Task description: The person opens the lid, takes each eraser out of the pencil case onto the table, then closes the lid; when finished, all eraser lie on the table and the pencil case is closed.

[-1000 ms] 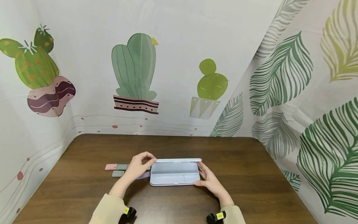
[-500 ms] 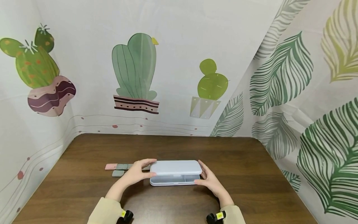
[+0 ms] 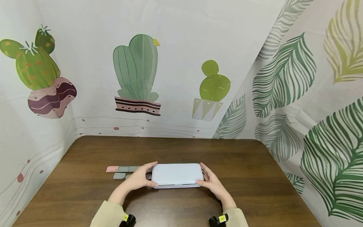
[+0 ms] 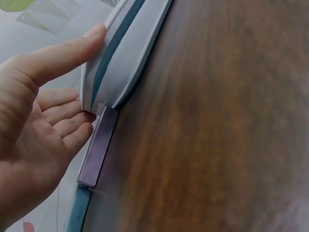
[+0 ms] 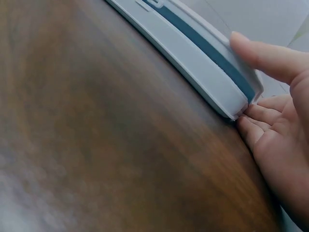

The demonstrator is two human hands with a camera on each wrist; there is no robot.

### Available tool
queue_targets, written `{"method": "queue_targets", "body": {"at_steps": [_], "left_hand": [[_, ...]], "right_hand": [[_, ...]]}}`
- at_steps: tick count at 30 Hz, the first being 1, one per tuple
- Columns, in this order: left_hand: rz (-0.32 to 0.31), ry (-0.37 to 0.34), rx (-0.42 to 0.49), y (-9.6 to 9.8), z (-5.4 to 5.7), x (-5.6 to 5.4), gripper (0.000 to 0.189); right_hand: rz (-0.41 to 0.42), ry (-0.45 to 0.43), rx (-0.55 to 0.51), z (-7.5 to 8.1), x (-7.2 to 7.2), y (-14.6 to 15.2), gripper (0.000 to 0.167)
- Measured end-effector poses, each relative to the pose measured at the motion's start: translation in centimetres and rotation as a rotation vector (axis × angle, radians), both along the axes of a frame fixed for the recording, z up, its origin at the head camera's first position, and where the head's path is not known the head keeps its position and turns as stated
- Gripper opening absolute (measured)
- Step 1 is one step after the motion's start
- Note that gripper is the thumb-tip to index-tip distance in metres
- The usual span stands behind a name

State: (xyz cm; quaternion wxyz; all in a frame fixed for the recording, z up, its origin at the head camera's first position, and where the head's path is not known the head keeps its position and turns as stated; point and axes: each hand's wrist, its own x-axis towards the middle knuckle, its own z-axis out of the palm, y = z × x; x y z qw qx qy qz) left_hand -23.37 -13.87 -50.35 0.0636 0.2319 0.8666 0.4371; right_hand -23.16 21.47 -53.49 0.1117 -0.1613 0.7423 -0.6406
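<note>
A pale blue-white pencil case (image 3: pixel 177 174) lies on the brown table, its inside hidden by the lid. Both wrist views show a narrow dark gap between lid (image 4: pixel 91 72) and base (image 5: pixel 203 72). My left hand (image 3: pixel 139 177) holds the case's left end, thumb on the lid's front edge and fingers toward the back. At the opposite end my right hand (image 3: pixel 211 183) grips the case, thumb near the front corner, fingertips (image 5: pixel 248 123) touching the end by the base.
Left of the case lie flat coloured blocks in two rows: a pink block (image 3: pixel 112 169), grey-green blocks (image 3: pixel 123 169), a grey block (image 3: pixel 119 176) and a purple block (image 4: pixel 99 150) against the case's end. Behind the table (image 3: pixel 255 189) hangs a printed cloth (image 3: pixel 181 94).
The lid has swung down toward me from upright, covering the compartments. My left hand has followed it, its thumb coming to the front edge. The right hand stays at its end.
</note>
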Motion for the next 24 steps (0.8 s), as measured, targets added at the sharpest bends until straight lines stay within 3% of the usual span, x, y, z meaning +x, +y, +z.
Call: {"method": "queue_targets", "body": {"at_steps": [7, 14, 24], "left_hand": [[0.021, 0.012, -0.023, 0.14, -0.09, 0.04, 0.098], [0.031, -0.031, 0.041, 0.28, -0.26, 0.05, 0.099], [0.024, 0.029, 0.006, 0.41, -0.2, -0.32, 0.098]], "right_hand": [[0.029, 0.034, -0.001, 0.02, -0.09, 0.04, 0.091], [0.048, 0.079, -0.016, -0.16, -0.12, 0.07, 0.094], [0.048, 0.076, 0.006, -0.01, 0.03, 0.06, 0.094]]}}
